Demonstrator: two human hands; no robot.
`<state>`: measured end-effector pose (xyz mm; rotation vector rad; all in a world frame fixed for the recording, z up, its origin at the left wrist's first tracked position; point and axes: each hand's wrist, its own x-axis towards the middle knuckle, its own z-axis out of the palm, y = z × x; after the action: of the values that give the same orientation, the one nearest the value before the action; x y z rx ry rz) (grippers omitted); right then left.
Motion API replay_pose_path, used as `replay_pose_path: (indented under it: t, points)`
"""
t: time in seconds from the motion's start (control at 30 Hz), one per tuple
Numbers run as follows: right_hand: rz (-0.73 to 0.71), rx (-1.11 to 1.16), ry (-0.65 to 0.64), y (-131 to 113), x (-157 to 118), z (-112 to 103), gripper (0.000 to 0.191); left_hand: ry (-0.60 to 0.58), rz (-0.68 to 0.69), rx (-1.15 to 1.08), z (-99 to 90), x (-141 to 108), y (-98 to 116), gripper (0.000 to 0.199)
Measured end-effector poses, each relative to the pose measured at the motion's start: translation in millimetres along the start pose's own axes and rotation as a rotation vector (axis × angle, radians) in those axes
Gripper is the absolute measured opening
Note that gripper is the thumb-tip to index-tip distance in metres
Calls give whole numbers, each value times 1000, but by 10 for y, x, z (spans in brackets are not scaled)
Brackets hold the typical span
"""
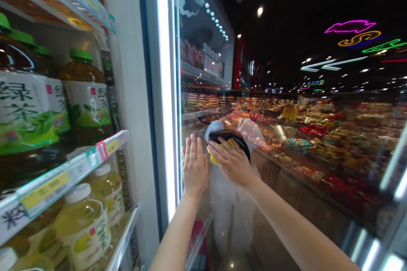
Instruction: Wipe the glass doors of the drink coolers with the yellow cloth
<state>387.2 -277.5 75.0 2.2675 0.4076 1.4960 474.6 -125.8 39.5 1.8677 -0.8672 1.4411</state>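
Observation:
A glass door [193, 120] of a drinks cooler stands in front of me, with a reflected figure and shop goods showing in it. My left hand [194, 167] lies flat against the glass near its lit left edge, fingers stretched out and close together, with nothing in it. To its right, my right hand [233, 163] presses a black and yellow cloth [244, 140] onto the glass, its fingers spread over the cloth. Part of the cloth is hidden under the palm and fingers.
A bright light strip [165, 93] runs down the door's left side. Left of it, an upper shelf edge [76, 171] carries green-capped tea bottles [90, 97]. White-capped bottles [84, 228] stand below. Price tags line the shelf fronts. Beyond the glass are heaped packaged goods [311, 148].

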Motion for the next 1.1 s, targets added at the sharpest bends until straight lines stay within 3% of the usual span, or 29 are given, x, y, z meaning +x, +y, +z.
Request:
replay_pose_path:
  t: [0.07,0.13,0.27,0.37,0.5,0.57,0.7,0.8,0.9,1.0,1.1]
  points:
    - [-19,-8,-29,77,-227,-51,51,-9,25,-15,35,6,48,75]
    - [86,-33,-1,209,-316,-126,51,-13,58,-22,73,26,90,75]
    - [341,-73,124,355,-131,-188,54,12,87,-33,159,120,211,74]
    - [332,-55,81,295,-163,-163,59,10,89,-59,225,167,337,73]
    - [216,-55,16,335,-556,-211,61,-3,119,-88,300,149,474,75]
    - [287,-86,96,447,-643,-254,57,-3,127,-97,334,139,527,76]
    - [487,-71,265,571,-490,-264,52,9,126,-123,408,170,658,76]
    - [459,-13,230,508,-509,-253,54,22,154,-143,459,198,777,75]
    - [416,-45,129,501,-771,-318,56,22,201,-156,500,205,874,75]
    - [541,-135,167,632,-943,-408,55,14,218,-150,532,213,949,75]
    - [687,-158,253,728,-870,-424,55,0,220,-169,561,238,1036,76]
